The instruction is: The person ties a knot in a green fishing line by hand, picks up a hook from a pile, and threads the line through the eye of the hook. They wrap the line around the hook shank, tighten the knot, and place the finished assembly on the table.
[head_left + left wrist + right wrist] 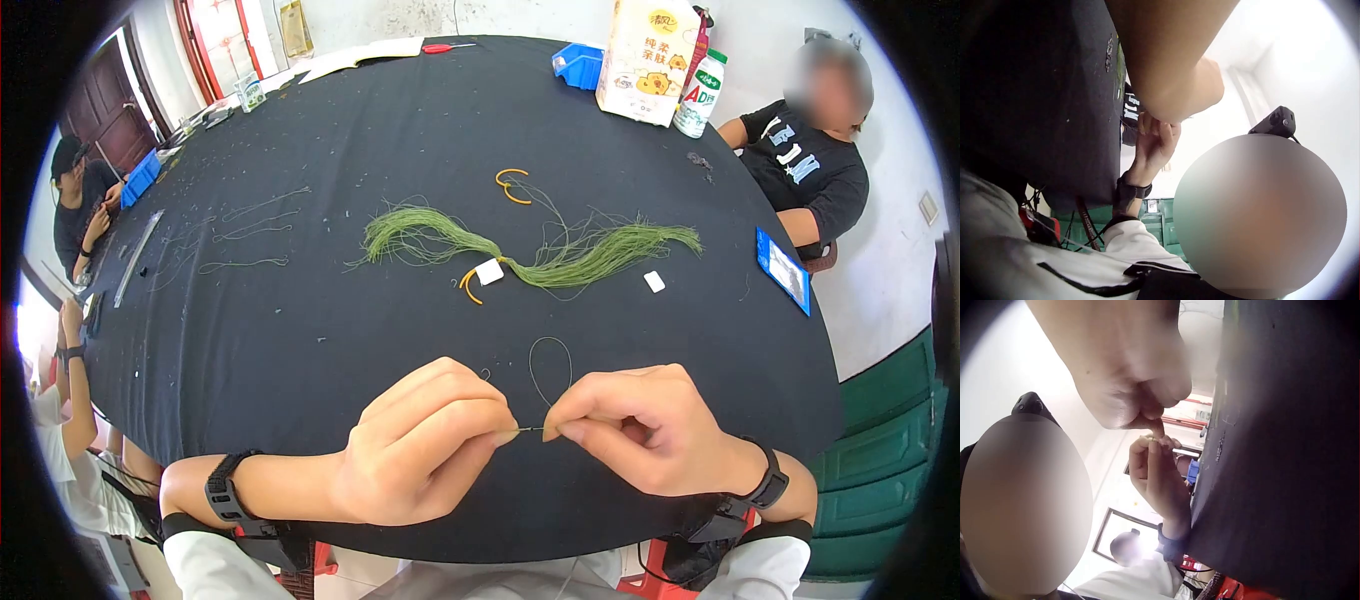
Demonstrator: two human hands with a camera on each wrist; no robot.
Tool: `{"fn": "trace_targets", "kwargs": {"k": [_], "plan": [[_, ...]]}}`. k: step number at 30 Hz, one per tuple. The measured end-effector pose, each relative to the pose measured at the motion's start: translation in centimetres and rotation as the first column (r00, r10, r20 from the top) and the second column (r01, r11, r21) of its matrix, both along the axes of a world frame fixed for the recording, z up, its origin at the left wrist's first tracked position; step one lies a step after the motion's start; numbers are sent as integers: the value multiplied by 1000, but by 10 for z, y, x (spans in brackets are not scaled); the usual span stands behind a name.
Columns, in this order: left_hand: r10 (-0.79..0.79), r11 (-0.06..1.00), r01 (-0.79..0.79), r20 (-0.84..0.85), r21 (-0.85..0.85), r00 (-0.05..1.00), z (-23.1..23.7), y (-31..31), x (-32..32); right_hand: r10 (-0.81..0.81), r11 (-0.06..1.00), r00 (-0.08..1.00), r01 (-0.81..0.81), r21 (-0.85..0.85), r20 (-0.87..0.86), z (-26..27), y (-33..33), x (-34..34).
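In the head view my left hand (425,440) and right hand (645,425) face each other over the table's near side. Thumb and forefinger of each pinch a thin greenish line (549,338), which runs as a short straight stretch across the narrow gap between the fingertips. A loop of that line rises above the right fingertips. Beyond the hands lies a bundle of green strands (590,262), gathered at its middle beside a white tag (489,271) and an orange ring (465,284). In both wrist views the hands meet at their fingertips; the line is hardly visible there.
A black cloth covers the table (300,340). Another orange ring (517,200) and a white tag (654,282) lie near the bundle. At the back stand a blue bin (578,67), a tissue pack (648,60) and a bottle (700,95). A blue packet (783,270) lies right. Other people sit around.
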State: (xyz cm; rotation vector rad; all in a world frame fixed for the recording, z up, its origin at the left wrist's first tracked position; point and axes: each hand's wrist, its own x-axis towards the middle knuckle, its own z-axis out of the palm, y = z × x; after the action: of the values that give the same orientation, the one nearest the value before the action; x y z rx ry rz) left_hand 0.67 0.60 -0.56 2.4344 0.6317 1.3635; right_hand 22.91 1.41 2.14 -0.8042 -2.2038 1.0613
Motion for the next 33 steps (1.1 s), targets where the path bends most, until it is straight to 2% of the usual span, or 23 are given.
{"fn": "trace_targets", "kwargs": {"k": [5,8,9,12,14,19,22,26,30,32,33], "plan": [[40,993,-38,14,-113,999,1,0,-1,-43,997,999,42,66,18,1,6,1],[106,957,-71,111,-283,988,-7,1,-2,-64,954,998,56,294,18,-3,19,8],[122,940,-80,110,-331,986,-6,2,-3,-123,936,992,108,335,24,1,21,10],[139,901,-72,129,-427,982,-8,1,-2,-150,988,986,147,-49,-77,14,28,26],[143,873,-81,95,-481,985,-8,1,-2,-130,940,971,57,-335,-200,29,29,33],[116,811,-91,6,-578,993,-9,1,-1,-57,916,847,-166,-365,-529,31,33,42],[76,807,-102,-69,-581,995,-5,0,0,-87,883,761,-240,-404,-643,34,31,42],[58,864,-110,-119,-491,991,-4,1,2,-32,868,709,-330,-372,-704,35,28,43],[61,935,-122,-189,-332,980,-5,4,2,-43,901,747,-258,-350,-663,39,20,38],[58,932,-124,-198,-340,978,-6,3,3,-67,925,800,-174,-337,-596,39,17,35],[58,932,-126,-202,-340,978,-7,3,3,-80,913,795,-184,-365,-601,40,14,32]]}}
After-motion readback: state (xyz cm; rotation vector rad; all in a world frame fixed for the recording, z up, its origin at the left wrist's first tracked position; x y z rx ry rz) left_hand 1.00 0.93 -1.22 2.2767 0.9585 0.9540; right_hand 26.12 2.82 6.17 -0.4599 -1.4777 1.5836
